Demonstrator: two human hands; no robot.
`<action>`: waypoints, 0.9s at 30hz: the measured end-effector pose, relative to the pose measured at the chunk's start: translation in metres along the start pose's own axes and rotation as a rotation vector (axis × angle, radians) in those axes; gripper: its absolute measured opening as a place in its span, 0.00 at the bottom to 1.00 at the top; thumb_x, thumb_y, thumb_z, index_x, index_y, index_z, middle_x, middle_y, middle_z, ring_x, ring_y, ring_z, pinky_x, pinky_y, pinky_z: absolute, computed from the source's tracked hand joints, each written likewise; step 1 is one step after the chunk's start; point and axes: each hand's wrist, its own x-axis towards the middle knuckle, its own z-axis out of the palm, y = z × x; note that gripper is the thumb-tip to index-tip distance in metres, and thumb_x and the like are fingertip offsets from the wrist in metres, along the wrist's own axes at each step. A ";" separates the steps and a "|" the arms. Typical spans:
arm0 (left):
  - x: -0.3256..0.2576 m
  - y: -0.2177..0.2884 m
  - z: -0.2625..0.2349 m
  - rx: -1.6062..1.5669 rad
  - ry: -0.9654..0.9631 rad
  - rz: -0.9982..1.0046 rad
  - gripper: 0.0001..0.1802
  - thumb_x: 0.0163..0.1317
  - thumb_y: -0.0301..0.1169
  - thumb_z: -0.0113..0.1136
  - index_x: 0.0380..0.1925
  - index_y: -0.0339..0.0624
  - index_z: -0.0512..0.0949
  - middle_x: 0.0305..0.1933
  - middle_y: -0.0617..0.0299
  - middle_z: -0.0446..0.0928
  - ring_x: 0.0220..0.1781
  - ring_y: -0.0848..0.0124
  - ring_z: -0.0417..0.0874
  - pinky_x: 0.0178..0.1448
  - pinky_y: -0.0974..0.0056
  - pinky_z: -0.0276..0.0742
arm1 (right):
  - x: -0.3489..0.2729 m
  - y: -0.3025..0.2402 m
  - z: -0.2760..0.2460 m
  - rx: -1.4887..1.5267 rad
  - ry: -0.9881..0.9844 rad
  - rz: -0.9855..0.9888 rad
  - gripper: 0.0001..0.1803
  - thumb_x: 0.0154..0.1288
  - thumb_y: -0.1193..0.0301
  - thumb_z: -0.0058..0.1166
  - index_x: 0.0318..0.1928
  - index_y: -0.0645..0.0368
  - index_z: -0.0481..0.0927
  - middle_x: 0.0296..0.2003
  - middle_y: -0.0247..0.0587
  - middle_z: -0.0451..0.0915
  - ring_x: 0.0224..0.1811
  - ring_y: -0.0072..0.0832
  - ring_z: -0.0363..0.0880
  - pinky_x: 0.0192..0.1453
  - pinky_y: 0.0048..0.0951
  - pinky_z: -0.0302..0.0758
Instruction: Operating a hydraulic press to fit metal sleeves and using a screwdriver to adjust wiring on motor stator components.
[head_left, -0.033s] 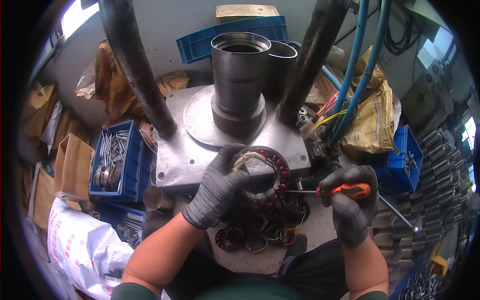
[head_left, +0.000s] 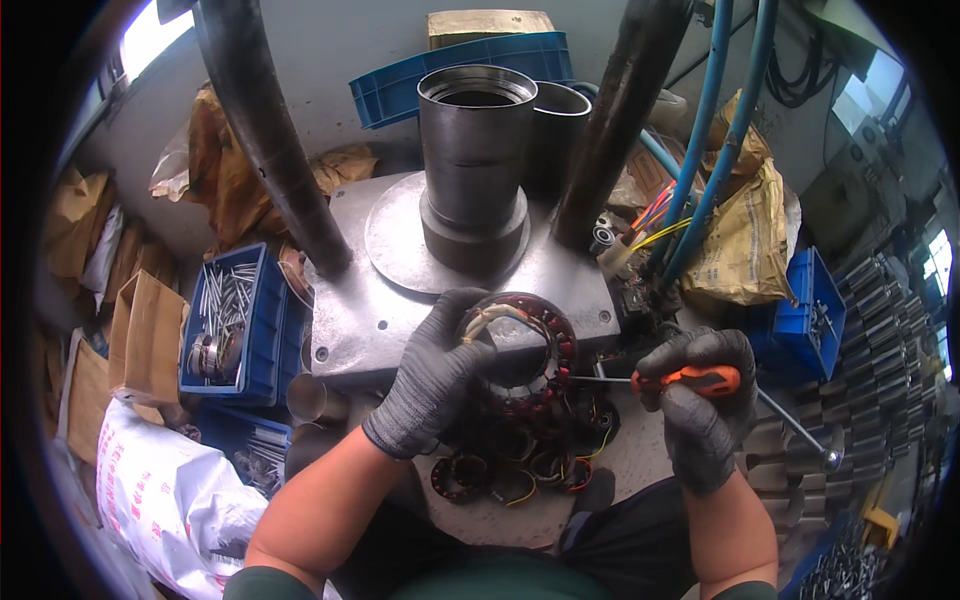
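My left hand (head_left: 430,375), in a grey knit glove, grips the left side of a ring-shaped motor stator (head_left: 562,352) with dark red windings. Its thumb lies by a bundle of pale leads (head_left: 490,318) at the ring's upper left. The stator is held tilted in front of the metal press table (head_left: 365,345). Closed round the orange-and-black handle of a screwdriver (head_left: 715,380) is my gloved right hand (head_left: 705,435). The screwdriver's shaft points left and its tip reaches the ring's right side; whether it touches cannot be made out.
Several more stators (head_left: 458,478) lie below the held one. A steel cylinder (head_left: 475,160) stands on the table between two dark posts (head_left: 285,150). A ball-ended lever (head_left: 800,430) juts out beside my right hand. Blue bins (head_left: 262,330) of metal parts stand left, stacked metal pieces (head_left: 880,350) right.
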 end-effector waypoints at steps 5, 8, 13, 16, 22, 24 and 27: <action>0.002 -0.009 0.002 0.072 -0.005 0.063 0.33 0.60 0.27 0.63 0.67 0.35 0.72 0.60 0.55 0.80 0.62 0.68 0.80 0.68 0.61 0.78 | -0.002 0.004 -0.001 -0.113 -0.054 -0.113 0.26 0.63 0.85 0.64 0.59 0.54 0.73 0.50 0.51 0.85 0.52 0.36 0.87 0.59 0.40 0.85; 0.001 -0.009 0.003 0.105 -0.009 0.046 0.37 0.56 0.28 0.66 0.69 0.37 0.72 0.61 0.57 0.79 0.62 0.68 0.80 0.69 0.61 0.79 | -0.003 0.006 0.001 -0.205 -0.092 -0.160 0.26 0.62 0.82 0.64 0.59 0.54 0.72 0.51 0.54 0.84 0.53 0.38 0.85 0.58 0.41 0.85; -0.001 -0.002 0.008 0.109 -0.039 -0.015 0.37 0.56 0.28 0.66 0.69 0.39 0.72 0.61 0.58 0.79 0.62 0.69 0.80 0.68 0.62 0.79 | -0.001 0.008 -0.003 -0.215 -0.121 -0.173 0.27 0.62 0.89 0.63 0.58 0.54 0.73 0.53 0.52 0.84 0.55 0.36 0.86 0.60 0.39 0.85; -0.001 -0.006 0.006 0.074 -0.032 -0.009 0.37 0.56 0.28 0.66 0.69 0.39 0.71 0.61 0.58 0.79 0.63 0.70 0.80 0.68 0.63 0.79 | -0.001 0.012 -0.005 -0.227 -0.133 -0.169 0.27 0.61 0.88 0.63 0.58 0.54 0.73 0.53 0.52 0.83 0.55 0.36 0.86 0.61 0.39 0.85; -0.001 -0.005 0.006 0.070 -0.063 -0.028 0.37 0.56 0.25 0.64 0.69 0.39 0.70 0.62 0.57 0.79 0.63 0.70 0.81 0.67 0.63 0.81 | -0.002 0.009 -0.004 -0.211 -0.123 -0.175 0.27 0.61 0.88 0.62 0.58 0.55 0.73 0.54 0.53 0.83 0.55 0.38 0.86 0.61 0.41 0.85; -0.001 -0.010 0.006 0.075 -0.067 0.002 0.37 0.57 0.25 0.65 0.69 0.38 0.70 0.62 0.56 0.80 0.63 0.69 0.82 0.67 0.62 0.82 | -0.003 0.007 -0.003 -0.163 -0.119 -0.188 0.27 0.61 0.89 0.62 0.59 0.55 0.73 0.54 0.55 0.83 0.56 0.39 0.86 0.62 0.42 0.85; -0.001 -0.009 0.005 0.092 -0.088 -0.001 0.37 0.58 0.26 0.66 0.70 0.38 0.70 0.63 0.56 0.80 0.65 0.68 0.82 0.69 0.62 0.81 | -0.002 0.013 -0.004 -0.177 -0.141 -0.198 0.28 0.61 0.89 0.62 0.59 0.55 0.72 0.55 0.54 0.83 0.56 0.39 0.86 0.62 0.41 0.85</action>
